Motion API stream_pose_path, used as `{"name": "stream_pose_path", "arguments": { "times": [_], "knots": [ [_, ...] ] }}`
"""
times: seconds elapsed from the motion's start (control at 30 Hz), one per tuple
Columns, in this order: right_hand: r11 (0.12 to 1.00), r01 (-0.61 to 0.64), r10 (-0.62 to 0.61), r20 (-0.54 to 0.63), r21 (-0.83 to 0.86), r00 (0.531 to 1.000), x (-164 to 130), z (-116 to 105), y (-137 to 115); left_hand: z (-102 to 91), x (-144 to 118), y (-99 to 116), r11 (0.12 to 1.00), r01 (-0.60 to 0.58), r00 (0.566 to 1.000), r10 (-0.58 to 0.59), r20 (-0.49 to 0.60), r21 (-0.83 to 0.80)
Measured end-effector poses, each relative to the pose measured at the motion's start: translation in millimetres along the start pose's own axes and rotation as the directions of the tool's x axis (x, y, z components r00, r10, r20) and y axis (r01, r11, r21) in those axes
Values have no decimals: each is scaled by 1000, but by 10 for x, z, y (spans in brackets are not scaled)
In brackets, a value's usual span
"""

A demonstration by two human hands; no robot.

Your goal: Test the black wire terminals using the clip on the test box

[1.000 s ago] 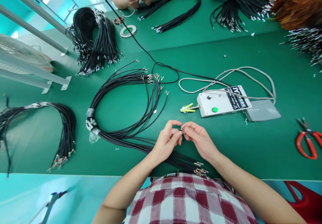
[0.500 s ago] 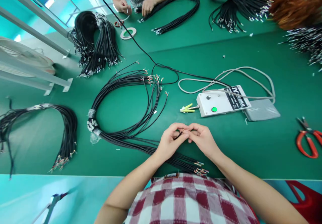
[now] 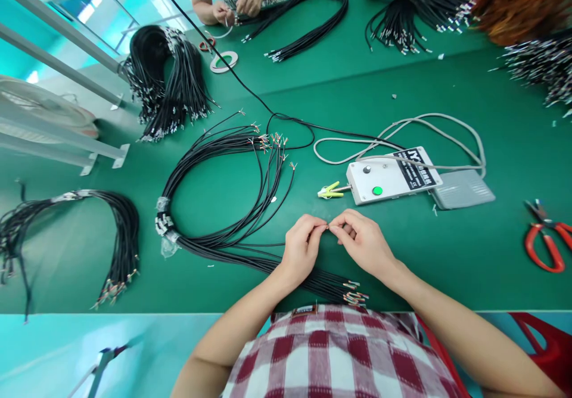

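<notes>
My left hand [image 3: 302,250] and my right hand [image 3: 364,243] meet fingertip to fingertip over the green table, pinching the stripped end of one thin black cable between them. That cable belongs to the looped black cable bundle [image 3: 214,207], whose taped part lies at the left and whose other ends [image 3: 355,295] fan out just in front of my checked shirt. A white control box [image 3: 391,174] with a green button and a yellow clip [image 3: 328,191] sits just beyond my hands.
A grey foot pedal [image 3: 462,188] lies right of the box, red-handled scissors [image 3: 543,240] at the right edge. More cable bundles lie at left [image 3: 111,237], back left [image 3: 165,82] and back right [image 3: 402,11]. Another person's hands [image 3: 241,5] work across the table beside a tape roll [image 3: 224,62].
My hands have drawn slightly apart and shifted up, now pinching the wire tip between fingertips. The person opposite brought both hands back together.
</notes>
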State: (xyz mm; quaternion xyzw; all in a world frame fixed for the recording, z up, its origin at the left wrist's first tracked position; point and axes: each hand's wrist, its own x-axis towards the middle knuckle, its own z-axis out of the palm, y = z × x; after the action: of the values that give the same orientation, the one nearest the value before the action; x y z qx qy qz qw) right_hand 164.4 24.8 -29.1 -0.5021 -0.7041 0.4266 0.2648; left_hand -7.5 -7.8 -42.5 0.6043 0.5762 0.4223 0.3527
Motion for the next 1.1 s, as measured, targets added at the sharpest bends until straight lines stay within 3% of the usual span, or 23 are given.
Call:
{"name": "stream_pose_path", "arguments": {
  "times": [0.1, 0.2, 0.27, 0.33, 0.43, 0.5, 0.63, 0.77, 0.9, 1.1],
  "knots": [
    [962, 117, -135, -59, -247, 989, -10, -69, 35, 8, 60, -40, 985, 134, 991, -132, 26, -110],
    [836, 255, -323, -61, -486, 945, 11, -85, 34, -9, 116, -46, 957, 209, 978, -198, 73, -202],
    [728, 349, -429, 4, -590, 903, 47, -66, 11, -29, 140, -40, 969, 176, 982, -162, 93, -175],
    [643, 409, -484, 70, -647, 872, 89, -47, -15, -45, 154, -36, 996, 64, 993, -57, 105, -62],
    [571, 433, -491, 133, -697, 861, 146, -62, -43, -53, 178, -45, 980, -154, 982, 138, 131, 124],
    [548, 438, -481, 160, -713, 862, 191, -116, -63, -54, 212, -61, 972, -188, 976, 169, 135, 143],
    [510, 420, -467, 168, -750, 868, 378, -271, -131, -81, 349, -103, 1000, -7, 998, 6, 65, 6],
    [411, 380, -427, 193, -829, 883, 647, -328, -144, -129, 528, -136, 984, 141, 990, -140, 17, -111],
    [335, 388, -399, 244, -858, 884, 813, -290, -60, -150, 650, -163, 968, 189, 981, -192, 2, -162],
    [360, 397, -406, 241, -844, 881, 846, -293, 3, -113, 725, -195, 977, 172, 985, -175, -10, -122]
  ]
}}
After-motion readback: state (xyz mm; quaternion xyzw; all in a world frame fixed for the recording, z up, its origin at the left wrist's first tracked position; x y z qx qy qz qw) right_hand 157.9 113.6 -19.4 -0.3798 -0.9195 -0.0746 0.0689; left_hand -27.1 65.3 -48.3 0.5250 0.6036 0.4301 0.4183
